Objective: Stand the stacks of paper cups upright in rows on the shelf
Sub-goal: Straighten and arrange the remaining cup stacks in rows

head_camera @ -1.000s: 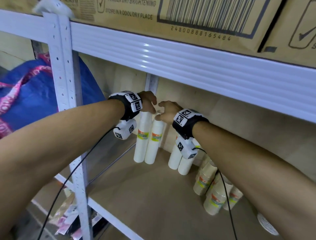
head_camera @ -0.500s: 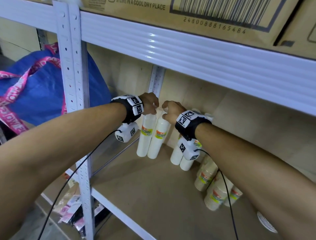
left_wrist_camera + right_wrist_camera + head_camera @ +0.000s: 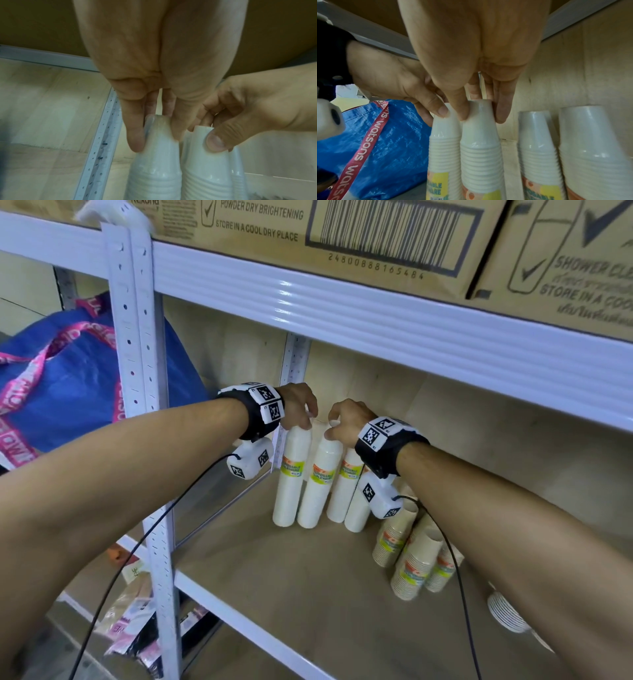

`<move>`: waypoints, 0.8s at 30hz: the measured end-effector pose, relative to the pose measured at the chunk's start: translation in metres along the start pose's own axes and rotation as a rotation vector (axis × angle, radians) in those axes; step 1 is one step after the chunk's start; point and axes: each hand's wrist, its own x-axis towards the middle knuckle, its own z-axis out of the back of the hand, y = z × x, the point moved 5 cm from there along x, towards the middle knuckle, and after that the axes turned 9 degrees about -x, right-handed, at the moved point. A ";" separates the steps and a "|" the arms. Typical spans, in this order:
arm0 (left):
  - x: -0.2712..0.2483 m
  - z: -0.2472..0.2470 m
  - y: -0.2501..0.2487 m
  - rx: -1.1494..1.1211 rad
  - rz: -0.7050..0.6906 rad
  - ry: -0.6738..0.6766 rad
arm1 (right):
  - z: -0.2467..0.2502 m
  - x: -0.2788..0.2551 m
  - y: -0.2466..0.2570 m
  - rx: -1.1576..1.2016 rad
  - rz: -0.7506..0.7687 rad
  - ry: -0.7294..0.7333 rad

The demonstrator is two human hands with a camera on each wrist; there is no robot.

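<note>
The left hand (image 3: 297, 409) pinches the top of one white cup stack (image 3: 290, 478), thumb and fingers curled round its narrow closed end; the right hand (image 3: 343, 422) grips the top of the neighbouring stack (image 3: 319, 481) the same way. Both stacks stand on the shelf (image 3: 308, 583) board just right of the rear white upright post (image 3: 294, 361), touching each other, with two more white stacks (image 3: 346, 491) standing just to the right of them.

The risk, as I judge it, lies in letting go. These stacks are tall and slim and wrapped in slick film, so a sideways tug as the fingers part could tip one into its neighbour and fell the whole row. The wrist-camera cables (one trails down past the brown cup stacks (image 3: 411, 563), further right of the post) could also snag and drag those leaning stacks over when the arm pulls back.
</note>
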 end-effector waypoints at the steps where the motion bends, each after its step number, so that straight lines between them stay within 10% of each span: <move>1: 0.000 -0.001 -0.005 0.006 -0.009 0.014 | 0.002 -0.003 -0.003 0.000 -0.009 -0.001; 24: 0.031 -0.051 -0.078 0.001 -0.134 0.103 | 0.016 -0.047 -0.079 0.001 -0.214 0.034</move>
